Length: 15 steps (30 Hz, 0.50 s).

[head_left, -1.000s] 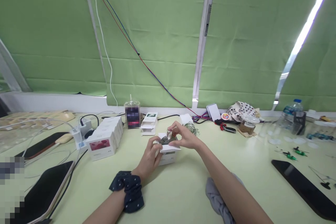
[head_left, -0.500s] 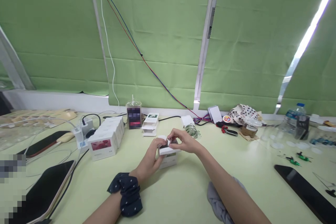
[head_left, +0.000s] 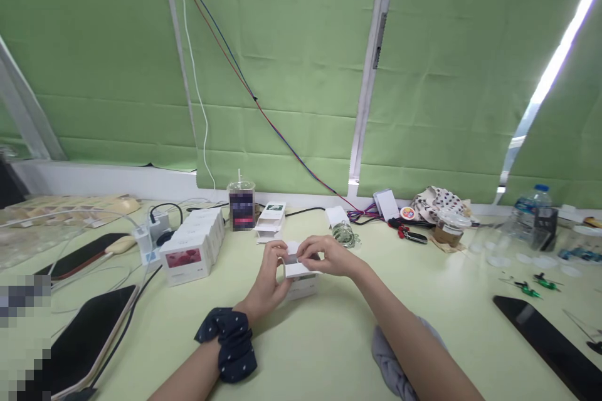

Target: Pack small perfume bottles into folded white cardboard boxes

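A small white box [head_left: 301,279] stands on the pale green table [head_left: 329,338] in front of me. My left hand [head_left: 268,276] grips the box's left side, fingers curled around it; a dark dotted scrunchie [head_left: 230,341] sits on that wrist. My right hand [head_left: 327,257] is closed over the box's open top flap, fingertips pressing down where a small dark bottle with a silver cap has gone in. The bottle is hardly visible now.
A row of white boxes [head_left: 190,247] and a plastic cup [head_left: 241,203] stand to the left. Phones [head_left: 78,338] and cables lie far left. A grey cloth [head_left: 392,363] lies under my right forearm. A black tablet [head_left: 550,338], jars and a water bottle [head_left: 527,213] are on the right.
The small bottle, held above the box a second ago, has gone down into it. My right hand has dropped onto the box's top flaps. The view shifted slightly.
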### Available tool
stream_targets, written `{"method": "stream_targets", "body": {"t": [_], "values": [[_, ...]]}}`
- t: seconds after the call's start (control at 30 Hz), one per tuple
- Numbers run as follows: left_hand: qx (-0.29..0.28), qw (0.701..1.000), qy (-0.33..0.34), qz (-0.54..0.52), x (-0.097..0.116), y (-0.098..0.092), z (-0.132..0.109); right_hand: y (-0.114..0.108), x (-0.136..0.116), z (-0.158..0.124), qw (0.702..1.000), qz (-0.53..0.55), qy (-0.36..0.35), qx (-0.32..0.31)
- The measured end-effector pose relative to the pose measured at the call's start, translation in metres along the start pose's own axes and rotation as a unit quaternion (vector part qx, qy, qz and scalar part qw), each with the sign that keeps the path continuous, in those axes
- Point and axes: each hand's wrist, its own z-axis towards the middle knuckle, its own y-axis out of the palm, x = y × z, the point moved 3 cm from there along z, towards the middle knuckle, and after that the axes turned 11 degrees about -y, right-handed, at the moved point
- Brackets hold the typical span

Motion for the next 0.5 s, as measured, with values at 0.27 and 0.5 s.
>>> {"method": "stream_targets", "body": {"t": [0.27, 0.5], "values": [[0.036, 0.999, -0.034, 0.009, 0.004, -0.004, 0.001, -0.015, 0.014, -0.005, 0.997, 0.001, 0.045, 0.057], [0.058, 0.998, 0.003, 0.021, 0.007, -0.003, 0.002, -0.021, 0.029, -0.014, 0.988, 0.115, 0.087, 0.056]]}}
